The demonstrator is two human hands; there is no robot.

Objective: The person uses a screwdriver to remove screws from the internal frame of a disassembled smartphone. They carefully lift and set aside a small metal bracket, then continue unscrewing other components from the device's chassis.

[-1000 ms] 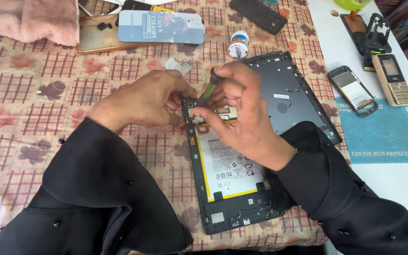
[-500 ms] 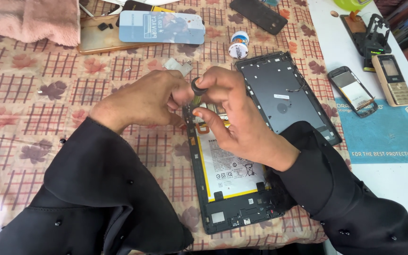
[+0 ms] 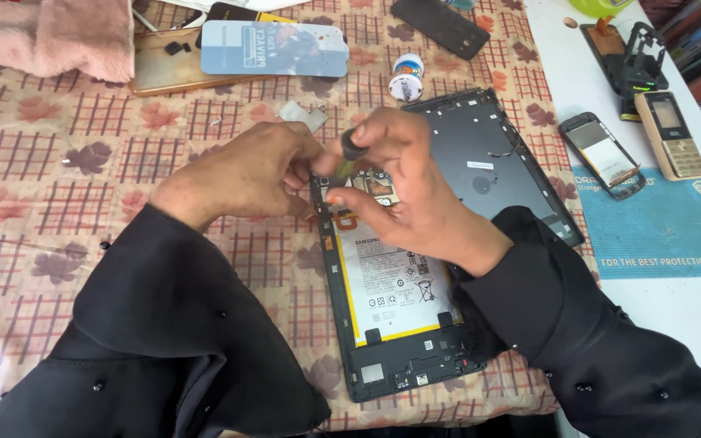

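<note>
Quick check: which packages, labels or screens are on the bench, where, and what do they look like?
Flat package: top centre, pale blue rounded rectangle.
Battery label: inside the opened tablet, white with yellow edge.
Small sticker: on the dark back cover, white.
Bar phone: right, gold, small screen.
Blue mat: right, printed.

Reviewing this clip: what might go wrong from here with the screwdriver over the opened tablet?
1. The screwdriver in the right hand works close above the battery; a slip might gouge it.
2. The left hand steadies only the opened tablet's top edge, so it may shift on the tablecloth.
</note>
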